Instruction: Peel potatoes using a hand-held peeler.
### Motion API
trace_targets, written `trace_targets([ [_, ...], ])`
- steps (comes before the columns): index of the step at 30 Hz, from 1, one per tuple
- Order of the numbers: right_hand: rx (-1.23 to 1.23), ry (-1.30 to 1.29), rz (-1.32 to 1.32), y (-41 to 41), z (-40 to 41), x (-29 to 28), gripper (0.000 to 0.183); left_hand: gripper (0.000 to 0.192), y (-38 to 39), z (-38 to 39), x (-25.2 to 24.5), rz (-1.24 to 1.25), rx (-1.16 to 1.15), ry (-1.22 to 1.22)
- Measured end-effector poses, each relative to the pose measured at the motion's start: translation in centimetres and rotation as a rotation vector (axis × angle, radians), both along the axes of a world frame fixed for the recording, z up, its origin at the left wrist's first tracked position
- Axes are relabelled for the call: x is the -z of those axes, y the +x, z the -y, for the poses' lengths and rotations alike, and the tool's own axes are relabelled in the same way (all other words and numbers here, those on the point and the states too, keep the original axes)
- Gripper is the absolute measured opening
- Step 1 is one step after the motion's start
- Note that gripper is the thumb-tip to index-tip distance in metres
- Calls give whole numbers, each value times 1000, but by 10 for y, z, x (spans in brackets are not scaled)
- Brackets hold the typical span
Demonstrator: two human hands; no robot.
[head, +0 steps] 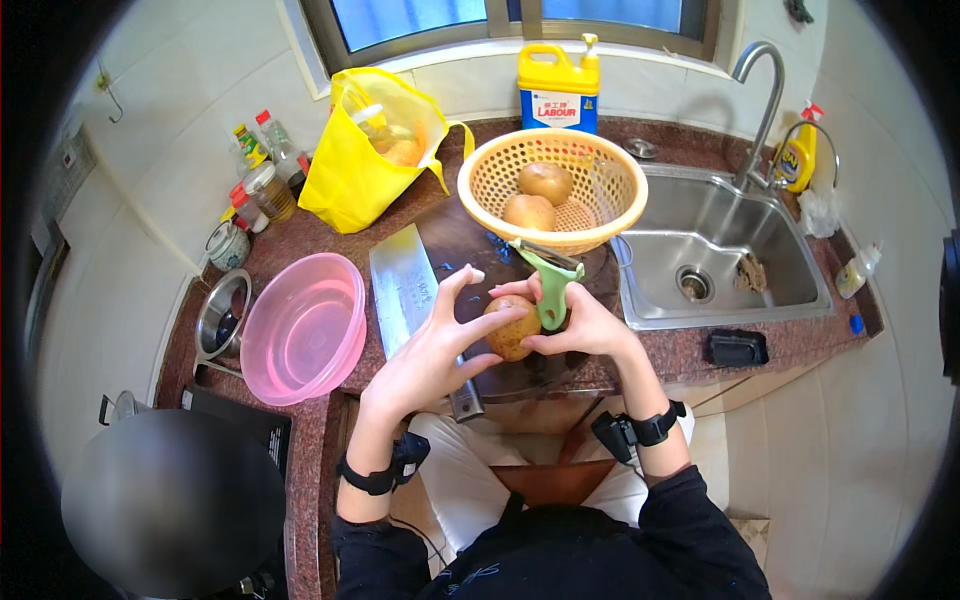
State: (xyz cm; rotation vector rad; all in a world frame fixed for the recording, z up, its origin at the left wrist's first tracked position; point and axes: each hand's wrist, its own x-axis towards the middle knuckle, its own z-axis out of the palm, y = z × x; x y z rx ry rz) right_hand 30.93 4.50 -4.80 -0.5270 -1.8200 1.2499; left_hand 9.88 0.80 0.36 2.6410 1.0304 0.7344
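A brown, unpeeled potato [512, 334] is between my two hands above a dark round cutting board [480, 259]. My right hand [589, 319] grips its right side and also keeps hold of a green Y-shaped peeler [553, 289], blade end up. From the left, my left hand [439, 337] meets the potato with one finger across it and the thumb by its lower edge. Another left finger points up, clear of the potato, with something white at its tip. A broad cleaver [401, 281] lies under my left hand, its handle [468, 399] towards me.
An orange perforated basket [630, 217] holding two potatoes [545, 183] stands behind the board. Left are a pink basin [300, 330], a steel bowl [210, 330] and a yellow bag [352, 180]. A steel sink [720, 217] and a black tray [737, 348] are right.
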Motion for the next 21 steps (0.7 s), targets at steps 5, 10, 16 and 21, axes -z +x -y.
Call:
trace_targets([
  [5, 25, -22, -154, -4, -1, 11, 54, 61, 0, -8, 2, 31, 76, -102],
  [10, 389, -51, -194, 11, 21, 21, 50, 55, 2, -4, 6, 26, 107, -120],
  [16, 638, -110, -216, 18, 57, 38, 62, 55, 0, -8, 8, 67, 61, -114],
  [21, 818, 25, 108, 29, 62, 19, 34, 58, 0, -14, 15, 170, 63, -128],
])
